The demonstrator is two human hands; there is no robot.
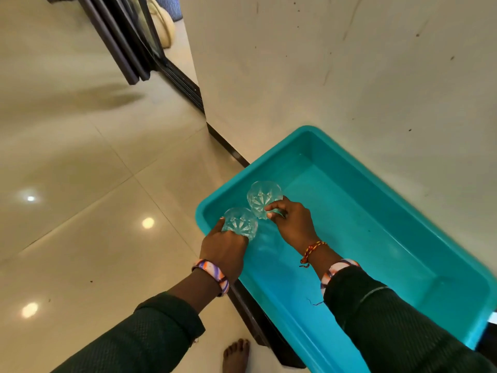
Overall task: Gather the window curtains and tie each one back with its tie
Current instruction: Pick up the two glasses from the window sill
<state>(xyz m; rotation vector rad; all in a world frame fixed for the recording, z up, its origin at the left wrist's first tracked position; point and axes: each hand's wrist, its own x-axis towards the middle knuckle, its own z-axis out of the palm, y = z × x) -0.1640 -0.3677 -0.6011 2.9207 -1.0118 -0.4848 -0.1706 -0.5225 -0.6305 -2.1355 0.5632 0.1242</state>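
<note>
So each hand's wrapped around a cut glass, left hand [224, 247] gripping the near glass [240, 223], right hand [291, 224] pinching the far glass [264, 199], both over the teal tub [403, 211].

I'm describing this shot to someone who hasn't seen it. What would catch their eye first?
The bright teal plastic tub at lower right, standing against a pale wall, dominates the view. Over its near-left corner, the left hand and right hand each hold a cut-glass tumbler: the left tumbler and the right tumbler. No curtains are in view.
</note>
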